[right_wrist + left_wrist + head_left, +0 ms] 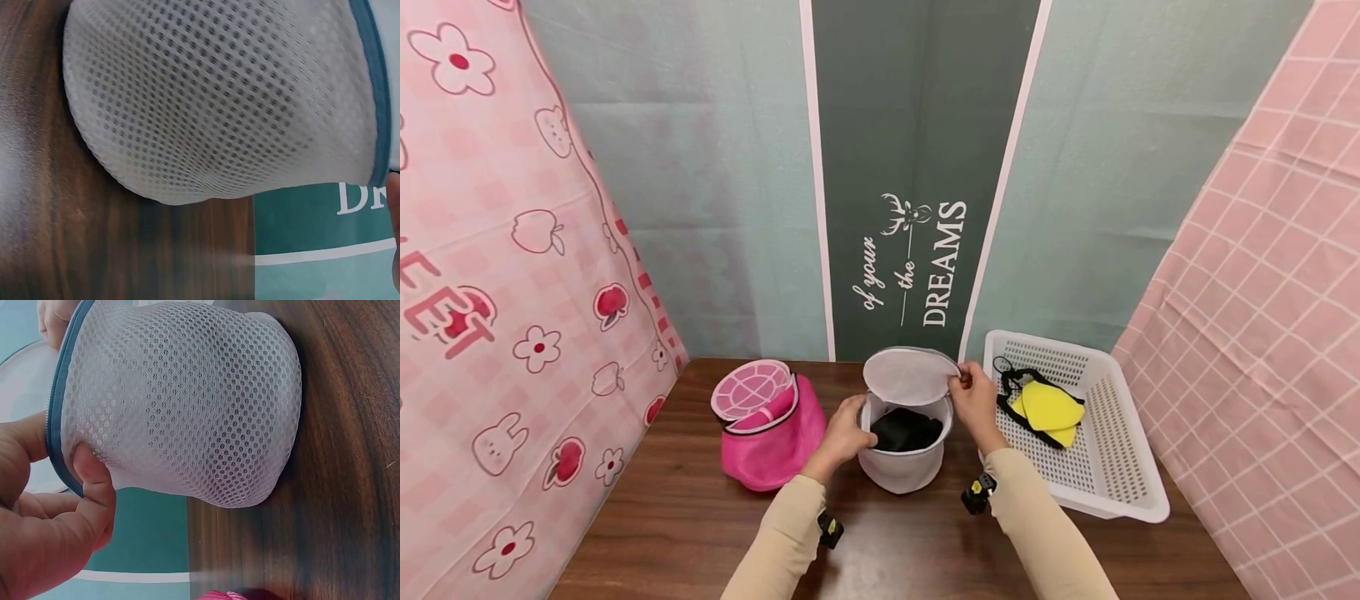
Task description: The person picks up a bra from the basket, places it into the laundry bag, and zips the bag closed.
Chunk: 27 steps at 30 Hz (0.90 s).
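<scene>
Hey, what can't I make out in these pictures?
- Lower part of the black item: head view, hidden by the white bag's front wall.
- Most of the right hand: right wrist view, cut off by the right edge.
- Most of the pink bag: left wrist view, cut off by the bottom edge.
- Basket floor under the yellow item: head view, covered by it.

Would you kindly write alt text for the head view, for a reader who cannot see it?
A person's left fingers hold a white mesh bag with black fabric inside, while the right fingers pinch its raised lid. A pink bag stands to the left; to the right, a white basket holds a yellow-and-black item.
</scene>
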Available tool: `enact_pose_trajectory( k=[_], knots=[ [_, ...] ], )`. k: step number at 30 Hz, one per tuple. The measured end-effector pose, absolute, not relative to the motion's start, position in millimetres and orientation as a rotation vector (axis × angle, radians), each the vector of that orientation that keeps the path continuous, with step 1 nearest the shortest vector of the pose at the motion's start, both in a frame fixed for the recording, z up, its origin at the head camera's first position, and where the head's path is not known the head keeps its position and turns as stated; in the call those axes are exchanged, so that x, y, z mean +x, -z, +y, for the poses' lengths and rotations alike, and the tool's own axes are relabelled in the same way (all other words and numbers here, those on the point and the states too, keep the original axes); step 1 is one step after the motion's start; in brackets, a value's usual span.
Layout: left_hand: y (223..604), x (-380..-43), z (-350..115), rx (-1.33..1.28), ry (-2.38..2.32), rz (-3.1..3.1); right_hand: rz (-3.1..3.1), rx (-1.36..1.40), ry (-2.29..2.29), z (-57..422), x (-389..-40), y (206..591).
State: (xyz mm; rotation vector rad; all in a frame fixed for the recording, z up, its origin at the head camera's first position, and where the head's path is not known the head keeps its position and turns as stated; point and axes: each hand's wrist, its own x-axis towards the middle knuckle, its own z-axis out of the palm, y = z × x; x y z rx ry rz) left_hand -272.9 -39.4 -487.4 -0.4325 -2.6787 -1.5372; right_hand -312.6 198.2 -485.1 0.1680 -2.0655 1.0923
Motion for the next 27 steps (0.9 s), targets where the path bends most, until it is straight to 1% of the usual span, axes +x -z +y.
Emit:
enact_pose_trajectory(
  k=[12, 17, 27],
  knots=[
    [486, -272, -38, -0.415, 1.631, -2.698, -1.918, 0.233, -1.045, 196, -307, 495],
    [489, -271, -37, -0.423, 1.661, -2.667, -1.857, 0.305, -1.061, 197, -307, 499],
    [492, -271, -37, -0.454, 1.915, -2.497, -1.81, 0.41, -0.817, 198, -306, 501]
  ],
)
